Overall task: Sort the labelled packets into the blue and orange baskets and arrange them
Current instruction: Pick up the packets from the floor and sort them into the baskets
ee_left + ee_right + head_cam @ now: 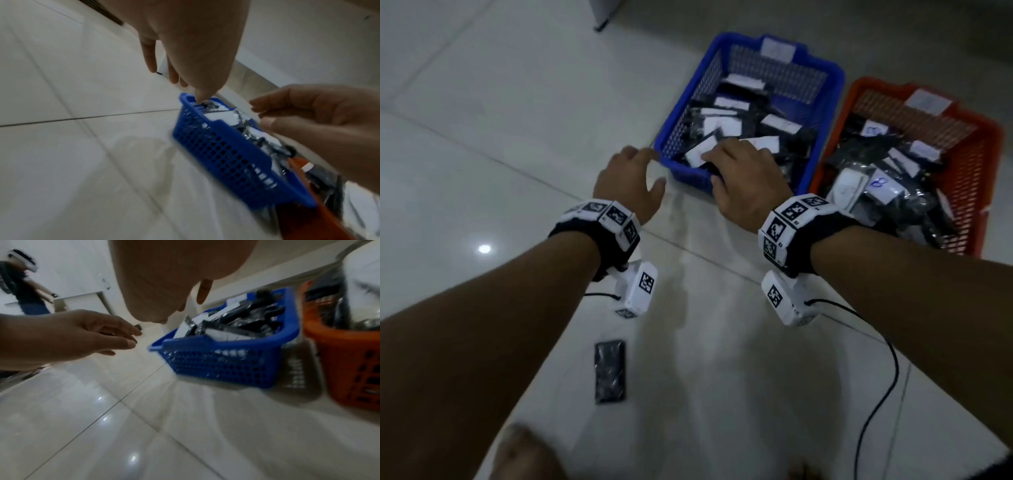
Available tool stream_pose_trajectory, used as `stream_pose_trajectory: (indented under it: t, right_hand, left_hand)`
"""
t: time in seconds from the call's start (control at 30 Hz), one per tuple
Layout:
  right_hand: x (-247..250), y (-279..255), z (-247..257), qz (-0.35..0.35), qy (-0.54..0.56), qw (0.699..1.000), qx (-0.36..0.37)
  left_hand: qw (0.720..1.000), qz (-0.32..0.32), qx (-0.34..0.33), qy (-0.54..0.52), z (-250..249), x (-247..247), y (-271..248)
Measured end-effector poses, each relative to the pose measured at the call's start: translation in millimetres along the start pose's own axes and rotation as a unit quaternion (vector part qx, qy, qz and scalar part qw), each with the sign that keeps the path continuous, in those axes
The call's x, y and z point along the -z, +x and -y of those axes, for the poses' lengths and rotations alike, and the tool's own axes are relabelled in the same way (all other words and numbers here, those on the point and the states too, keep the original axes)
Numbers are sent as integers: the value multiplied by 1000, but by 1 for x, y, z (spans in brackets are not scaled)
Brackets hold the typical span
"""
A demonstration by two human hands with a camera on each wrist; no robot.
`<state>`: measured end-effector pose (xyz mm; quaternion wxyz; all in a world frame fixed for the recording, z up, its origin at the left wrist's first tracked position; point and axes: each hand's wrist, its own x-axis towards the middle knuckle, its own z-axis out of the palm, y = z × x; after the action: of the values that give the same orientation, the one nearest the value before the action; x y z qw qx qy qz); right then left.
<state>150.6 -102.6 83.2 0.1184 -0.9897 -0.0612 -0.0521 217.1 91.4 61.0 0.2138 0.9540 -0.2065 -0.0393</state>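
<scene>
The blue basket point(690, 106) holds several dark packets with white labels point(780, 124). The orange basket point(976, 192) to its right is heaped with more labelled packets point(887, 192). My right hand point(743, 171) hangs over the blue basket's near edge, fingers loosely bent above a white-labelled packet point(700, 152), and nothing shows between them. My left hand point(630, 174) hovers with relaxed fingers beside the basket's near left corner and holds nothing. The left wrist view shows the blue basket point(222, 152) below my left hand point(195, 40) and the right hand point(318, 116) over its packets.
One dark packet point(610, 371) lies on the pale tiled floor point(482, 154) near my left forearm. A black cable point(887, 370) trails from the right wrist. In the right wrist view the blue basket point(222, 365) and orange basket point(349, 369) stand side by side, with a person point(22, 288) far behind.
</scene>
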Motion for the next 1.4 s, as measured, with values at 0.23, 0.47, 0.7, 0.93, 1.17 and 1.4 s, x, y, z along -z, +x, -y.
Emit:
stream_pose_trajectory:
  t: [0.23, 0.47, 0.7, 0.93, 1.17, 1.4]
  right_hand:
    - [-70, -35, 99, 198, 93, 967, 127]
    - [-134, -70, 130, 333, -16, 925, 181]
    - [-134, -68, 122, 296, 49, 942, 149]
    - [-94, -30, 107, 159, 341, 916, -137]
    - [-46, -1, 93, 138, 537, 802, -223]
    - [1, 12, 19, -93, 424, 863, -257]
  left_hand:
    - [908, 311, 234, 155, 59, 12, -154]
    - [879, 357, 293, 115, 62, -15, -220]
    - [890, 252, 377, -48, 56, -22, -219]
    - [664, -12, 473, -579, 48, 6, -152]
    - [724, -3, 387, -571, 11, 22, -71]
    - [878, -42, 300, -370, -24, 15, -10]
